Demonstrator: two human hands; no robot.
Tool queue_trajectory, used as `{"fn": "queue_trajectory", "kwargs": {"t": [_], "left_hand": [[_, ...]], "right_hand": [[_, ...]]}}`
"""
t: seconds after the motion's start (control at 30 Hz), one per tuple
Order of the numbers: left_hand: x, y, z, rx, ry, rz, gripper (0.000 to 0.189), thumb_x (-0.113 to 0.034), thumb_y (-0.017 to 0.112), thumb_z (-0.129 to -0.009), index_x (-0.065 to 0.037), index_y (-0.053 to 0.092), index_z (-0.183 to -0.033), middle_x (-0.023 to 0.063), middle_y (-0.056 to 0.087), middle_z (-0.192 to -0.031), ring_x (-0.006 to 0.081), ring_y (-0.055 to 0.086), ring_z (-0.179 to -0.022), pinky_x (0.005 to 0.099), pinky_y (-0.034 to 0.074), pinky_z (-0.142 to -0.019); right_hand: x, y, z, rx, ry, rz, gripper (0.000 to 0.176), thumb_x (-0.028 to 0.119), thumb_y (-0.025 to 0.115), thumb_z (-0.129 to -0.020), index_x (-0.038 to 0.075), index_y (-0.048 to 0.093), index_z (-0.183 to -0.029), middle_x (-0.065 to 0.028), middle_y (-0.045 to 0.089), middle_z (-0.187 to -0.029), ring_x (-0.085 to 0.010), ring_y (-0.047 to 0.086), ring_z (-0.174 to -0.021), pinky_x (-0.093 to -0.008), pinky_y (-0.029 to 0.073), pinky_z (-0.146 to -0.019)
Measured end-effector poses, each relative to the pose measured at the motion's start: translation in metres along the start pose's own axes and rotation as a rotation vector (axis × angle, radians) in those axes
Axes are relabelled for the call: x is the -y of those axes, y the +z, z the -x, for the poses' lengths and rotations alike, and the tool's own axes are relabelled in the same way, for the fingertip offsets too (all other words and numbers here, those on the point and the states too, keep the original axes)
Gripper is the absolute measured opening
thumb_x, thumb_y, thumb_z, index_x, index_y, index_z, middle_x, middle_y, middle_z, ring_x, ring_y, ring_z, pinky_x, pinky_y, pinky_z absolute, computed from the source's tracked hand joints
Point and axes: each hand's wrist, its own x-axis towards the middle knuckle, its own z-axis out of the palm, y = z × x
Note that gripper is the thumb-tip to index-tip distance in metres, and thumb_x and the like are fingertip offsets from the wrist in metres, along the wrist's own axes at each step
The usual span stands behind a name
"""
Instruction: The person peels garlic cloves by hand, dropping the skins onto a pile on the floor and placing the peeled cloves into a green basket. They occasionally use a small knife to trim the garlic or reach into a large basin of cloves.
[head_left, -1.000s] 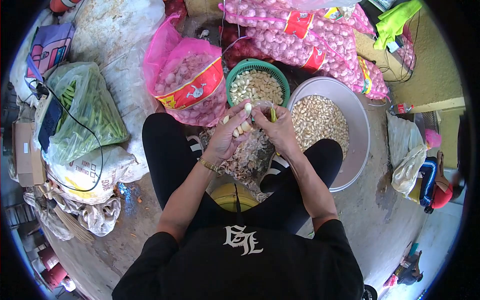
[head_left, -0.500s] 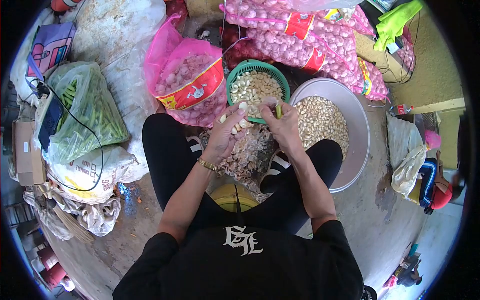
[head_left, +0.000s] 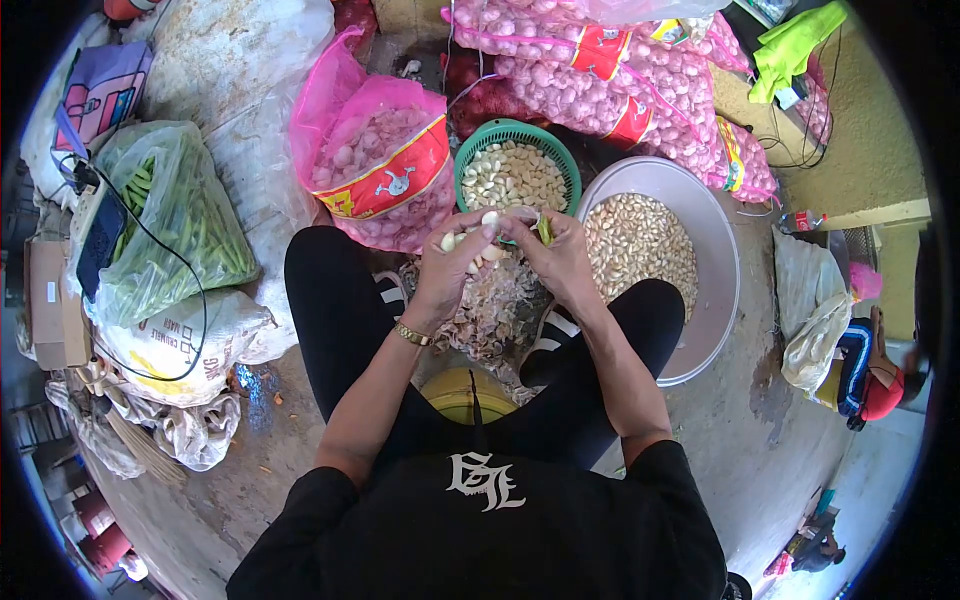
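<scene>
My left hand point(head_left: 447, 270) is closed around several pale garlic cloves point(head_left: 490, 254), with one clove up at the thumb and fingertips. Close beside it, my right hand point(head_left: 560, 262) grips a small knife by its yellow-green handle point(head_left: 545, 230); the blade cannot be made out. The fingertips of both hands meet over a heap of garlic skins point(head_left: 495, 305) between my legs. Just beyond them stands a green basket point(head_left: 574, 180) holding peeled cloves. To the right, a wide pale basin point(head_left: 715, 270) contains many cloves with some skin on.
An open pink mesh sack of garlic point(head_left: 385, 215) stands front left, and more full sacks point(head_left: 610, 90) are stacked at the back. On the left are a plastic bag of green pods point(head_left: 190, 215) and a white sack point(head_left: 190, 345). A yellow container point(head_left: 455, 390) sits between my thighs.
My right hand has turned and shifted slightly left and down, its fingertips now at the clove in my left hand. The handle has tilted with it.
</scene>
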Motion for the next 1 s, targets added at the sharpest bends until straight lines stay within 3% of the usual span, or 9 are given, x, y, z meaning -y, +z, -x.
{"fn": "queue_trajectory", "kwargs": {"t": [0.2, 0.27, 0.4, 0.43, 0.57, 0.67, 0.77, 0.87, 1.0], "left_hand": [[-0.012, -0.014, -0.007, 0.036, -0.136, 0.314, 0.03, -0.02, 0.062, -0.094, -0.004, 0.057, -0.119, 0.0005, 0.06, -0.085, 0.0052, 0.053, -0.062, 0.0169, 0.038, -0.046], [-0.017, -0.015, -0.006, 0.025, -0.177, 0.363, 0.032, -0.02, 0.059, -0.096, -0.006, 0.053, -0.123, 0.0015, 0.056, -0.085, 0.0069, 0.049, -0.061, 0.0165, 0.032, -0.043], [-0.022, -0.014, -0.004, 0.206, -0.23, 0.568, 0.032, -0.02, 0.056, -0.097, -0.009, 0.051, -0.127, 0.003, 0.054, -0.088, 0.0093, 0.049, -0.062, 0.0145, 0.031, -0.042], [-0.024, -0.013, -0.002, 0.264, -0.246, 0.624, 0.033, -0.02, 0.055, -0.098, -0.01, 0.05, -0.128, 0.0035, 0.054, -0.088, 0.0101, 0.049, -0.062, 0.0141, 0.03, -0.041], [-0.025, -0.014, 0.0, 0.259, -0.234, 0.601, 0.033, -0.02, 0.056, -0.097, -0.009, 0.051, -0.128, 0.0024, 0.054, -0.088, 0.0089, 0.05, -0.063, 0.0138, 0.031, -0.041], [-0.022, -0.019, 0.001, 0.157, -0.186, 0.37, 0.035, -0.02, 0.058, -0.096, -0.007, 0.052, -0.128, 0.002, 0.056, -0.089, 0.007, 0.052, -0.064, 0.0137, 0.032, -0.042], [-0.027, -0.012, 0.007, 0.094, -0.179, 0.23, 0.036, -0.019, 0.062, -0.094, -0.004, 0.054, -0.126, 0.0007, 0.058, -0.088, 0.0048, 0.053, -0.065, 0.0144, 0.036, -0.044], [-0.026, -0.005, 0.01, 0.067, -0.158, 0.09, 0.035, -0.018, 0.065, -0.092, -0.003, 0.057, -0.123, 0.0003, 0.061, -0.087, 0.004, 0.056, -0.065, 0.0158, 0.041, -0.047], [-0.017, -0.006, 0.007, -0.017, -0.043, -0.007, 0.03, -0.016, 0.066, -0.091, -0.003, 0.062, -0.117, 0.0002, 0.065, -0.086, 0.004, 0.059, -0.065, 0.017, 0.045, -0.05]], "right_hand": [[0.012, -0.003, 0.004, 0.022, 0.037, -0.025, 0.016, 0.013, 0.071, -0.086, -0.003, 0.068, -0.089, -0.0017, 0.065, -0.074, -0.0045, 0.052, -0.068, -0.0236, 0.043, -0.06], [0.015, -0.013, 0.005, 0.121, 0.164, 0.215, 0.016, 0.011, 0.073, -0.084, -0.002, 0.068, -0.092, -0.0021, 0.064, -0.074, -0.0056, 0.053, -0.067, -0.0244, 0.044, -0.06], [0.013, -0.024, 0.007, 0.196, 0.13, 0.355, 0.018, 0.007, 0.072, -0.083, -0.001, 0.068, -0.099, -0.0014, 0.066, -0.083, -0.0063, 0.057, -0.075, -0.0236, 0.047, -0.069], [0.007, -0.025, 0.008, 0.279, 0.035, 0.297, 0.019, 0.007, 0.072, -0.084, 0.0, 0.068, -0.1, -0.0017, 0.067, -0.085, -0.0067, 0.058, -0.077, -0.0235, 0.047, -0.072], [0.0, -0.026, 0.01, 0.328, -0.147, 0.356, 0.02, 0.008, 0.071, -0.086, 0.001, 0.068, -0.104, -0.0015, 0.068, -0.091, -0.0077, 0.059, -0.083, -0.0238, 0.047, -0.077], [0.017, -0.014, 0.009, 0.193, 0.027, 0.167, 0.02, 0.01, 0.07, -0.088, 0.001, 0.068, -0.105, -0.0011, 0.068, -0.092, -0.0066, 0.059, -0.082, -0.0236, 0.048, -0.076], [0.022, 0.006, 0.007, 0.03, -0.012, -0.05, 0.018, 0.013, 0.071, -0.087, -0.002, 0.069, -0.097, -0.0056, 0.07, -0.084, -0.0062, 0.059, -0.078, -0.0243, 0.047, -0.072], [0.015, 0.014, 0.005, -0.032, 0.009, -0.042, 0.016, 0.012, 0.072, -0.086, -0.003, 0.07, -0.092, -0.003, 0.068, -0.077, -0.0043, 0.055, -0.073, -0.0233, 0.045, -0.065], [0.001, 0.015, 0.004, -0.046, -0.009, -0.006, 0.014, 0.011, 0.069, -0.09, 0.0, 0.071, -0.098, 0.0011, 0.067, -0.084, -0.0047, 0.057, -0.077, -0.0207, 0.046, -0.07]]}}
